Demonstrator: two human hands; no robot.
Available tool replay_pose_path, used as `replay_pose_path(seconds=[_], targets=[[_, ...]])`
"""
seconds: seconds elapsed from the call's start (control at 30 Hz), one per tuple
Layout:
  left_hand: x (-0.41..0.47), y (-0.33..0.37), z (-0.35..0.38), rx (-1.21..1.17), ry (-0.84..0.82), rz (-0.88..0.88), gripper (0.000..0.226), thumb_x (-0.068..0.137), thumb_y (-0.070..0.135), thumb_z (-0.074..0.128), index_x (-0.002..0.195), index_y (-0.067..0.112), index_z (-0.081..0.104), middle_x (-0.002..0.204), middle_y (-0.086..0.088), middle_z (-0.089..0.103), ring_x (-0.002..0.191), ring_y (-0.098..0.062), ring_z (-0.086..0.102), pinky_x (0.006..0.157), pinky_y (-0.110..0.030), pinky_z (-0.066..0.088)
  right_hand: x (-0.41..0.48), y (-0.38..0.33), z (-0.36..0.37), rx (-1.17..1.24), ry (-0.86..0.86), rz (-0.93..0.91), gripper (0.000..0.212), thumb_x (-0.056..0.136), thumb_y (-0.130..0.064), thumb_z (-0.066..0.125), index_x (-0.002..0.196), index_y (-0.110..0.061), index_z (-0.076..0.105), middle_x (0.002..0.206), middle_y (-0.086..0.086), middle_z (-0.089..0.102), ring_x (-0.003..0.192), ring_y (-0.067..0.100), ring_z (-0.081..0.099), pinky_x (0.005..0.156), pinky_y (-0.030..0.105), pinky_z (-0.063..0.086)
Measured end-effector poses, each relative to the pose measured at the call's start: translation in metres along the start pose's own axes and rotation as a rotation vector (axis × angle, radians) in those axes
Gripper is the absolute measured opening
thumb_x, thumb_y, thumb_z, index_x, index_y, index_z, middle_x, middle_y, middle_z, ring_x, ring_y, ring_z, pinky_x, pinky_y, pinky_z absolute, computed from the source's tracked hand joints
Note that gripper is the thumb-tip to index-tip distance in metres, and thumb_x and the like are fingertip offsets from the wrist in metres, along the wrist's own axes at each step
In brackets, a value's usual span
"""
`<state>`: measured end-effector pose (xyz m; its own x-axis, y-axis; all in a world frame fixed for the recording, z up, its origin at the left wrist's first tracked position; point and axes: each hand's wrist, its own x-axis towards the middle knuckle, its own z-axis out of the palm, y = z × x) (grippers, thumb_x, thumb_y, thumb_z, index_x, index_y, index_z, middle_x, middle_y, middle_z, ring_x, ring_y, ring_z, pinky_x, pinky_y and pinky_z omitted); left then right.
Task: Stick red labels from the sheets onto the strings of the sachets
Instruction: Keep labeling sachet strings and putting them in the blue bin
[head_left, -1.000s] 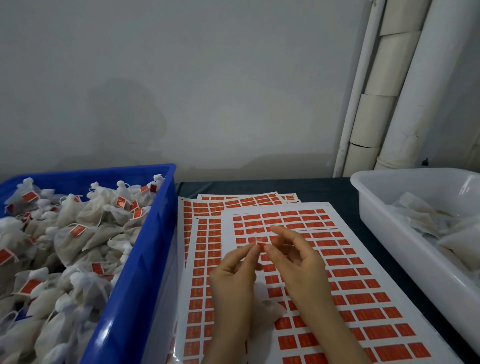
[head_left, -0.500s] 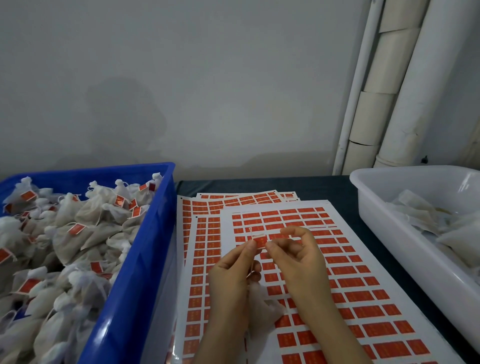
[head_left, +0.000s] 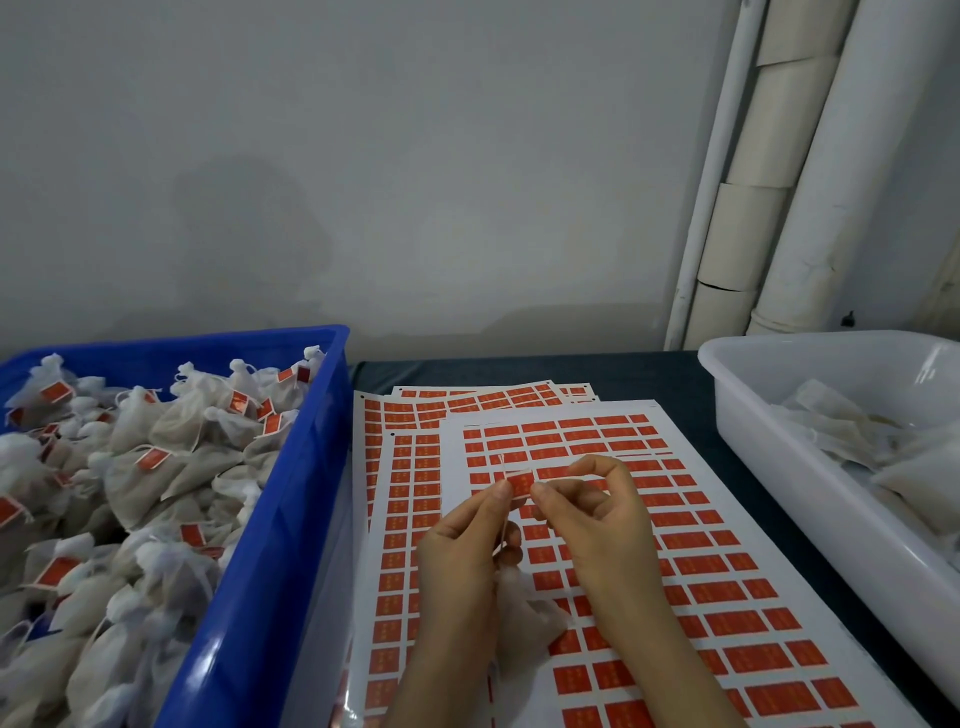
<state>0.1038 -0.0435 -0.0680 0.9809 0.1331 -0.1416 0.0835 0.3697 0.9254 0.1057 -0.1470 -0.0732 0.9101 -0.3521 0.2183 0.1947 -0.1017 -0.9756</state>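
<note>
A small red label (head_left: 520, 483) is held between both hands above the top label sheet (head_left: 675, 519). My left hand (head_left: 460, 556) pinches its left edge together with a thin white string (head_left: 503, 525). My right hand (head_left: 597, 519) pinches the label's right edge with thumb and forefinger. A white mesh sachet (head_left: 524, 618) hangs from the string beneath my hands, partly hidden by them.
A blue crate (head_left: 280, 545) on the left holds several labelled sachets (head_left: 156, 467). A white tub (head_left: 779, 441) on the right holds unlabelled sachets (head_left: 883, 447). More label sheets (head_left: 395, 467) lie fanned under the top one. Pipes (head_left: 779, 208) stand at the back right.
The label has come up between the fingertips and now faces me flat, with the string running behind it. Both hands have stayed in place above the sheet.
</note>
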Motion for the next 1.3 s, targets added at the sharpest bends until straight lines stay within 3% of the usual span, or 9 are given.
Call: replay_pose_path(seconds=[0.33,0.5,0.63,0.77,0.97,1.13,1.3], targets=[[0.0004,-0.002,0.0006,0.027,0.012,0.034,0.014,0.083,0.034,0.063,0.079,0.032,0.076,0.077,0.004,0.073,0.076,-0.019,0.066,0.058,-0.021,0.053,0.0003,0.0007,-0.0001,0.002,-0.005,-0.006,0.031,0.075,-0.026,0.073,0.095,-0.029,0.05,0.075,-0.026,0.067,0.072,-0.007,0.065,0.05,0.003,0.043],[0.0008,-0.0027,0.0014,0.038,0.012,0.052,0.015,0.085,0.033,0.061,0.079,0.037,0.074,0.077,0.007,0.072,0.077,-0.017,0.066,0.057,-0.019,0.052,0.0005,0.0027,0.0008,-0.024,-0.011,-0.004,0.026,0.076,-0.026,0.072,0.093,-0.028,0.053,0.077,-0.015,0.068,0.075,-0.006,0.064,0.053,0.004,0.045],[0.0024,-0.0037,0.0006,0.041,0.021,0.06,0.014,0.085,0.033,0.062,0.079,0.038,0.073,0.078,0.009,0.072,0.078,-0.016,0.068,0.062,-0.023,0.054,0.0003,0.0014,0.0016,-0.086,-0.051,-0.009,0.012,0.08,-0.034,0.067,0.088,-0.036,0.058,0.085,-0.027,0.061,0.078,-0.004,0.061,0.053,0.001,0.042],[0.0018,-0.0042,0.0005,0.046,0.0,0.075,0.014,0.084,0.027,0.064,0.078,0.033,0.075,0.078,0.008,0.073,0.074,-0.005,0.068,0.054,-0.016,0.052,-0.0015,0.0001,0.002,-0.104,-0.092,-0.035,0.003,0.081,-0.035,0.064,0.082,-0.037,0.061,0.079,-0.035,0.063,0.082,-0.011,0.06,0.056,0.001,0.043],[0.0031,-0.0045,-0.0002,0.06,-0.005,0.075,0.007,0.082,0.023,0.068,0.083,0.026,0.074,0.081,0.013,0.074,0.078,0.0,0.068,0.057,-0.017,0.052,-0.0019,0.0007,0.0005,-0.09,-0.043,-0.041,0.004,0.081,-0.032,0.064,0.079,-0.034,0.062,0.079,-0.034,0.063,0.08,-0.012,0.06,0.056,0.002,0.045],[0.0052,-0.0056,-0.0009,0.09,0.032,0.129,0.005,0.082,0.024,0.068,0.083,0.025,0.073,0.079,0.015,0.072,0.076,0.001,0.067,0.048,-0.011,0.048,-0.003,-0.0012,0.0019,-0.104,-0.06,-0.068,0.006,0.08,-0.032,0.065,0.077,-0.036,0.062,0.077,-0.037,0.062,0.08,-0.015,0.059,0.054,0.001,0.043],[0.0085,-0.0088,-0.0032,0.272,0.056,0.237,0.008,0.085,0.027,0.063,0.079,0.031,0.067,0.077,0.027,0.068,0.075,-0.002,0.067,0.056,-0.008,0.048,-0.006,-0.0032,0.0021,-0.147,-0.096,-0.152,0.013,0.081,-0.027,0.066,0.075,-0.038,0.06,0.079,-0.04,0.06,0.085,-0.016,0.057,0.059,-0.001,0.042]])
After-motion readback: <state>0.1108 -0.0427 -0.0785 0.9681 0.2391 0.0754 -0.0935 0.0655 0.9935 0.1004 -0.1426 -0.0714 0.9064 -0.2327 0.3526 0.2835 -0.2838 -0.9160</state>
